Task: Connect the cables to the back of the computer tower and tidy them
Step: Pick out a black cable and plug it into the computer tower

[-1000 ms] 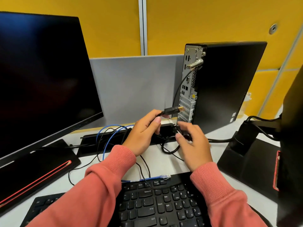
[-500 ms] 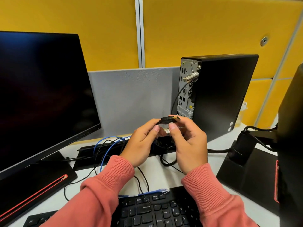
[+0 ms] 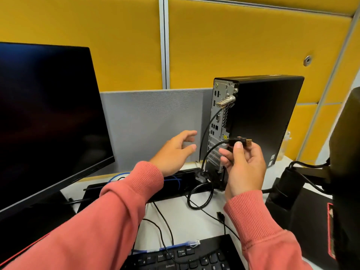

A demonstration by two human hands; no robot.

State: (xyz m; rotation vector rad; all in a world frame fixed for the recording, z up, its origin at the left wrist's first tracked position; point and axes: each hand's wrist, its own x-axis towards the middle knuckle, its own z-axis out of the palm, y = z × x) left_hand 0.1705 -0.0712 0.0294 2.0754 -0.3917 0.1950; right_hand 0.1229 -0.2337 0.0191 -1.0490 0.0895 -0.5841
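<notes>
The black computer tower point(image 3: 259, 117) stands upright on the desk, its grey port panel point(image 3: 219, 123) facing left. My right hand point(image 3: 243, 164) pinches a black video cable plug point(image 3: 238, 142) with a gold tip, held in front of the panel's lower part. Its black lead loops down to the desk point(image 3: 200, 195). My left hand point(image 3: 175, 152) hovers with fingers spread, left of the tower, holding nothing. A thin black cable point(image 3: 206, 131) hangs from a silver lock near the panel's top. A blue network cable point(image 3: 175, 247) lies across the keyboard's top edge.
A large dark monitor point(image 3: 46, 117) fills the left. A black keyboard point(image 3: 185, 258) lies at the front. A black cable tray point(image 3: 175, 190) sits behind my arms. Another monitor's stand and arm point(image 3: 303, 193) crowd the right. A grey divider point(image 3: 152, 123) backs the desk.
The plug passed from my left hand to my right hand, which lifted it toward the tower's panel. My left hand let go and opened. The view tilted upward.
</notes>
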